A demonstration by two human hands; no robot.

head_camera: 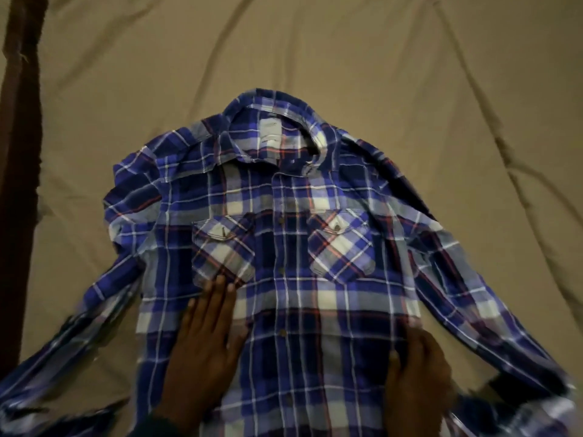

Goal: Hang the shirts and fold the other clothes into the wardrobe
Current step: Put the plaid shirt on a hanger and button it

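A dark wooden edge (22,152) borders the tan bedsheet (347,58) at far left, and the blue plaid shirt (293,247) lies front-up and buttoned across the sheet, collar away from the person, sleeves spread to both sides with bare sheet around them. The left hand (205,339) lies flat on the shirt below its left pocket, fingers straight and together. The right hand (416,370) rests on the shirt's right side seam, its fingers too blurred to tell whether they grip.

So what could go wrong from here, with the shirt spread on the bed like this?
The shirt lies buttoned-side up on the wrinkled sheet, with no hanger in view, so it may get folded rather than hung. Both sleeves trail off to the sides and could drag or crease. The left hand and right hand press only its lower half.
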